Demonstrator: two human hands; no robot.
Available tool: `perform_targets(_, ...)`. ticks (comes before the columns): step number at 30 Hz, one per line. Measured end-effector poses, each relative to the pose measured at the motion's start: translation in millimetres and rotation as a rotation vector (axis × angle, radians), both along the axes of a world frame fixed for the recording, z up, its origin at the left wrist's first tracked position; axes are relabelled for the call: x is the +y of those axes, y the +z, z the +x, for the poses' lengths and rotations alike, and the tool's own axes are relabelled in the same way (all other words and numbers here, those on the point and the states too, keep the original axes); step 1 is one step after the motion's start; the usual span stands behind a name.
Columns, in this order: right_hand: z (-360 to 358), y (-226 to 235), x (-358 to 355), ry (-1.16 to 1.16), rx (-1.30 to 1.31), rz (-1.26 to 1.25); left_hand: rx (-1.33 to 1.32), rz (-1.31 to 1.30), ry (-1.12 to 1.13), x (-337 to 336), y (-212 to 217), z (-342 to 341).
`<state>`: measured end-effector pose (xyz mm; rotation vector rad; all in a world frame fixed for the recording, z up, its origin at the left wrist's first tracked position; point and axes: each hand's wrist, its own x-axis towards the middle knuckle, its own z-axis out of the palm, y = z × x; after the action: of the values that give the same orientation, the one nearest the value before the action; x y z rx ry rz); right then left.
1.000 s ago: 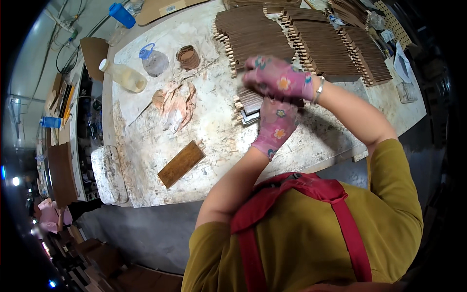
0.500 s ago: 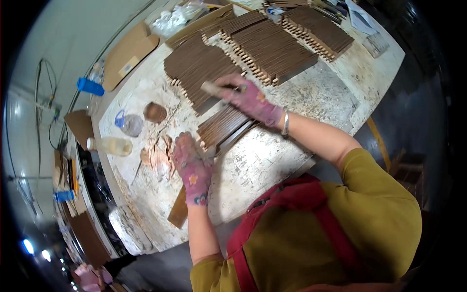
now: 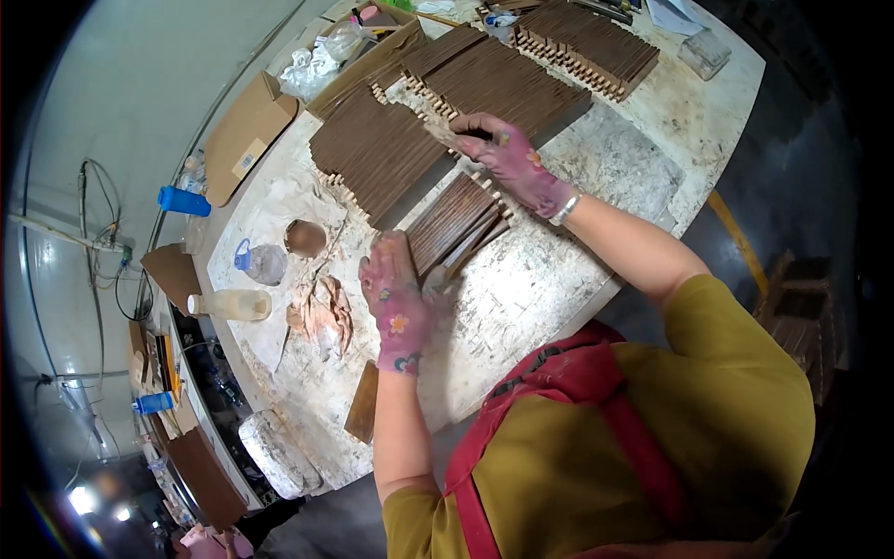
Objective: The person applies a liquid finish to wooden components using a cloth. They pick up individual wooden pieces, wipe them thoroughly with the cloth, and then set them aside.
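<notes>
A small bundle of dark brown wooden slats (image 3: pixel 453 220) lies on the worktable, with pale dowel pegs sticking out at its right end. My left hand (image 3: pixel 396 303), in a pink flowered glove, rests against the bundle's left end, fingers stretched out. Over the far right end, above the pegs, hovers my right hand (image 3: pixel 520 170) in a matching glove. Its fingers are curled around something pale near the fingertips, too blurred to name. Directly behind is a larger row of brown slats (image 3: pixel 377 154), pegs showing along its ends.
More pegged slat rows (image 3: pixel 507 79) fill the far side. To the left are a brown cup (image 3: pixel 304 238), a clear jug (image 3: pixel 263 264), a bottle (image 3: pixel 233 305) and a crumpled cloth (image 3: pixel 321 317). A loose wood strip (image 3: pixel 363 405) lies near the front edge. A cardboard box (image 3: pixel 372 56) stands behind.
My right hand has moved right, off the middle of the slats to beyond their pegged end. The bundle is turned more steeply, and my left hand stays at its left end.
</notes>
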<state>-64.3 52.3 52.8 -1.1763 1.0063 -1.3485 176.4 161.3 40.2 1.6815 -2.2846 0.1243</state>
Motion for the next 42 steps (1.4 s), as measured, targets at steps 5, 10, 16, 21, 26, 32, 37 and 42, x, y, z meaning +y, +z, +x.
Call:
perform_targets(5,3,9,26,0.021,-0.154,-0.013,0.011,-0.053,-0.118,-18,26,-16)
perform_targets(10,51,30,26,0.155,-0.408,-0.149,0.025,0.049,-0.008,-23,16,-14)
perform_targets(16,28,16,8,0.031,-0.303,0.132,0.274,0.066,0.027,-2,17,62)
perform_targets(21,11,5,11,-0.005,-0.443,0.085,0.160,-0.016,0.353,-17,-20,160)
perform_targets(26,30,29,43,0.307,-0.051,-0.081,-0.097,0.076,0.528,-6,-108,210)
perform_targets(32,75,27,66,0.879,0.311,-0.308,1.039,0.273,0.280,-42,-4,171)
perform_targets(37,108,7,51,1.108,0.294,-0.359,0.898,0.729,-0.034,-81,92,83)
perform_targets(42,112,-8,42,1.103,0.298,-0.405,0.622,0.816,-0.732,-129,31,-13)
